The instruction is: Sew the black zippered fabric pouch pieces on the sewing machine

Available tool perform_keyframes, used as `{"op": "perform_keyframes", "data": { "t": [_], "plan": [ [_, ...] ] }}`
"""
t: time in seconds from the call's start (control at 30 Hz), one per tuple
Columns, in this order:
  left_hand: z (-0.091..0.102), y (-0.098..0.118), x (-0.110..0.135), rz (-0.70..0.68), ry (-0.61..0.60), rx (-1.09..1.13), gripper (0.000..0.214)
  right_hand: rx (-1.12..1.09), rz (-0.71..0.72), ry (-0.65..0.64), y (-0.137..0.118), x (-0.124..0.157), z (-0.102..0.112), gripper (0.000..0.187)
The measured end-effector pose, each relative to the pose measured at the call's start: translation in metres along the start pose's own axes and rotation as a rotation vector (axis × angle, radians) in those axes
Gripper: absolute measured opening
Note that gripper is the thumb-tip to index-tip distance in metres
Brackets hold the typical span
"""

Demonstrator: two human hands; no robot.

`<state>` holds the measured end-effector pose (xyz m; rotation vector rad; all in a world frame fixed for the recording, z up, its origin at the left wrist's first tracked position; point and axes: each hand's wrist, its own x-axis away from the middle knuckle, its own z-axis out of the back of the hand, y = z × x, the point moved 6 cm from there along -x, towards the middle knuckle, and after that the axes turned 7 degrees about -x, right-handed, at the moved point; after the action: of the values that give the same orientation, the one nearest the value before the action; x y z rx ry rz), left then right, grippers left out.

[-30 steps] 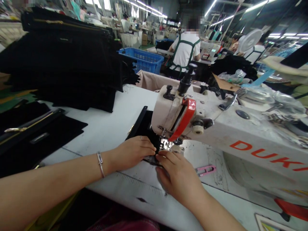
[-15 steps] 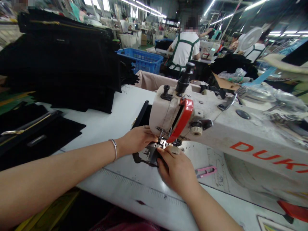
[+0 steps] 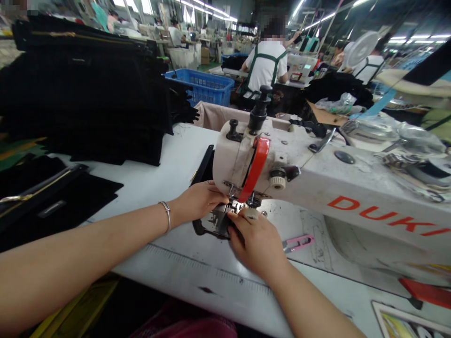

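Under the head of a white sewing machine (image 3: 310, 173), both my hands meet at the lit presser foot (image 3: 235, 205). My left hand (image 3: 197, 202), with a bracelet at its wrist, has its fingers closed just left of the foot. A black fabric piece (image 3: 203, 170) with a metal zipper part on its edge runs back from under these fingers. My right hand (image 3: 259, 239), wearing a large ring, pinches low in front of the foot; what its fingertips hold is hidden. Pink-handled thread snips (image 3: 299, 242) lie on the machine bed right of that hand.
A tall stack of black fabric pieces (image 3: 88, 94) stands at the left, with zippered black pieces (image 3: 59, 197) before it. A blue plastic basket (image 3: 204, 87) sits behind the table. Beyond, a co-worker in a white shirt (image 3: 266, 65) faces away.
The whole view has shifted slightly, so things appear a little further left and higher. Both hands stay at the presser foot with nearly the same finger positions.
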<state>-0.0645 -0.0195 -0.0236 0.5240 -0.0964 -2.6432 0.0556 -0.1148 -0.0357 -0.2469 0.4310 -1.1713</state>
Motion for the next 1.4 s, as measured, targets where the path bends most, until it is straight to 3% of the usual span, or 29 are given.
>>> {"op": "perform_keyframes", "data": {
  "t": [0.13, 0.3, 0.5, 0.77, 1.0, 1.17, 1.4],
  "plan": [
    [0.005, 0.007, 0.000, 0.069, -0.050, -0.032, 0.023, -0.009, 0.004, 0.013, 0.000, 0.001, 0.002, 0.033],
    [0.012, 0.032, 0.020, 0.200, -0.131, 0.018, 0.020, -0.060, 0.032, 0.044, 0.000, 0.004, 0.005, 0.030],
    [0.015, 0.044, 0.035, 0.207, -0.137, 0.093, 0.029, -0.122, 0.051, 0.055, 0.001, 0.007, 0.007, 0.026],
    [0.015, 0.079, 0.069, 0.208, -0.212, 0.053, 0.072, -0.195, 0.223, -0.024, -0.001, 0.012, 0.016, 0.031],
    [0.008, 0.088, 0.079, 0.175, -0.080, 0.066, 0.038, -0.215, 0.267, -0.067, -0.006, 0.016, 0.016, 0.027],
    [0.011, 0.084, 0.073, 0.129, -0.048, 0.091, 0.033, -0.207, 0.292, -0.067, -0.010, 0.017, 0.014, 0.027],
    [0.008, 0.064, 0.057, 0.111, -0.055, 0.111, 0.028, -0.204, 0.245, -0.022, -0.008, 0.016, 0.010, 0.037]
  ]
}}
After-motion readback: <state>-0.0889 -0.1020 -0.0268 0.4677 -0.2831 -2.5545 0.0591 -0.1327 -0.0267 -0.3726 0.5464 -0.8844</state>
